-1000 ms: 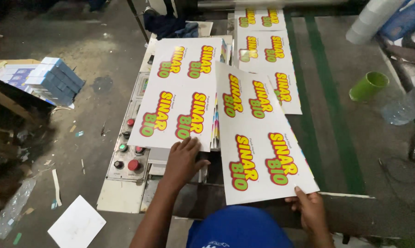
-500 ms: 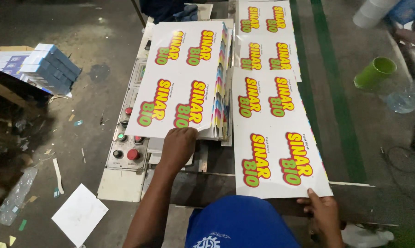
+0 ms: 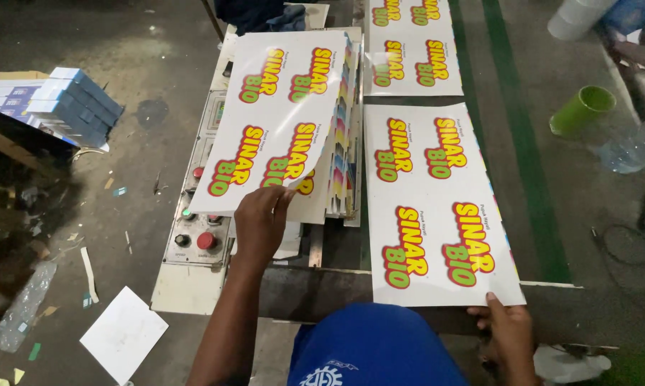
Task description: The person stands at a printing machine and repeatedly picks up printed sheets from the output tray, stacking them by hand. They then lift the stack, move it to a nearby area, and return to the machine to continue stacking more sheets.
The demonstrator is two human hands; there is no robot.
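Observation:
My left hand (image 3: 262, 220) grips the near edge of the top white printed sheet (image 3: 280, 114), lifted off the stack of printed sheets (image 3: 340, 154). The sheet carries red, yellow and green lettering. My right hand (image 3: 507, 327) holds the near right corner of another printed sheet (image 3: 437, 207), which lies flat on the dark conveyor belt (image 3: 551, 186) to the right of the stack. A third printed sheet (image 3: 412, 46) lies farther along the belt.
A control panel (image 3: 197, 229) with red and green buttons sits left of the stack. Blue boxes (image 3: 65, 104) are stacked at far left, white paper (image 3: 122, 332) lies on the floor, and a green cup (image 3: 581, 111) and a clear plastic bottle (image 3: 633, 146) rest at right.
The sheet under my right hand has slid right and forward on the belt. My left hand has raised the top sheet's edge off the stack.

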